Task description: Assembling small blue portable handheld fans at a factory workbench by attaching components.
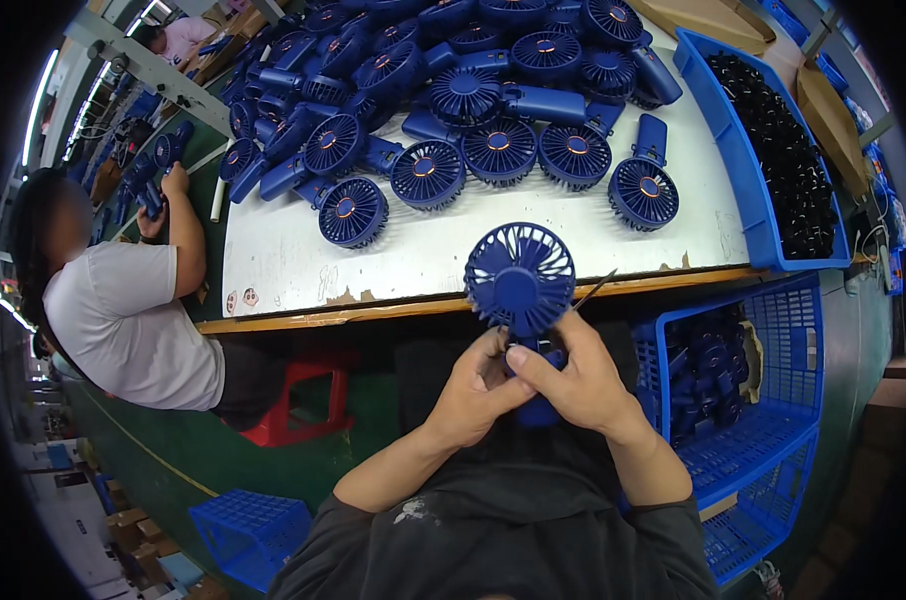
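Just off the table's front edge, I hold a dark blue handheld fan upright between both hands, its round slatted head above my fingers. My left hand is closed round the left side of its handle. My right hand grips the handle from the right, its thumb pressed across the front. A thin dark pointed tool sticks out beyond my right fingers; its kind and its other end are hidden. The lower handle is partly covered by my hands.
Many blue fans lie heaped on the white table. A blue bin of small black parts stands at its right. Below it, a blue crate holds more blue parts. At left, a person handles a fan near a red stool.
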Available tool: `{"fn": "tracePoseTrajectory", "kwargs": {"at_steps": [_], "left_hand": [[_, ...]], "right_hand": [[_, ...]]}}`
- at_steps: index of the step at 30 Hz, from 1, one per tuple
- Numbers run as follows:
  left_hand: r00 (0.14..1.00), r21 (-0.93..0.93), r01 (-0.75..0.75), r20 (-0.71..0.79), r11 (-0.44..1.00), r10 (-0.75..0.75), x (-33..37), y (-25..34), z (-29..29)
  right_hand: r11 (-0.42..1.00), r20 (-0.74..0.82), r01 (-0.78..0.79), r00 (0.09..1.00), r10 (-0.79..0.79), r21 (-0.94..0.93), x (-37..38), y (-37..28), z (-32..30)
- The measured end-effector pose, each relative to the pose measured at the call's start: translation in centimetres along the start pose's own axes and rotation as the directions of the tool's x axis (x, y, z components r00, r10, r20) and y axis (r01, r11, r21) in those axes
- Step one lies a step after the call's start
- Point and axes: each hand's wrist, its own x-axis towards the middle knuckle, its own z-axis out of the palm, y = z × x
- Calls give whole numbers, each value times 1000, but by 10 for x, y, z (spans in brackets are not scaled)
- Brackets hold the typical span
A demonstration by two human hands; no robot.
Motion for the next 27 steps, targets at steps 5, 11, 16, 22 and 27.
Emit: {"fn": "tracePoseTrajectory", "kwargs": {"at_steps": [5, 11, 16, 22, 27], "left_hand": [[996, -134, -86, 9, 987, 88, 2, 18, 0], [993, -50, -115, 1, 992, 115, 6, 13, -18], [995, -35, -98, -17, 995, 97, 11, 6, -29], [999, -173, -17, 34, 985, 23, 16, 2, -26], [1000, -151, 4, 16, 989, -1, 14, -2, -26]], "right_hand": [[986, -286, 104, 948, -138, -130, -2, 29, -7], [991, -195, -83, 979, 61, -109, -16, 11, -29], [895, 120, 12, 992, 47, -445, -29, -16, -30], [983, -23, -17, 1000, 14, -184, -41, -9, -14], [950, 46, 197, 980, -191, -241, -30, 1, 0]]}}
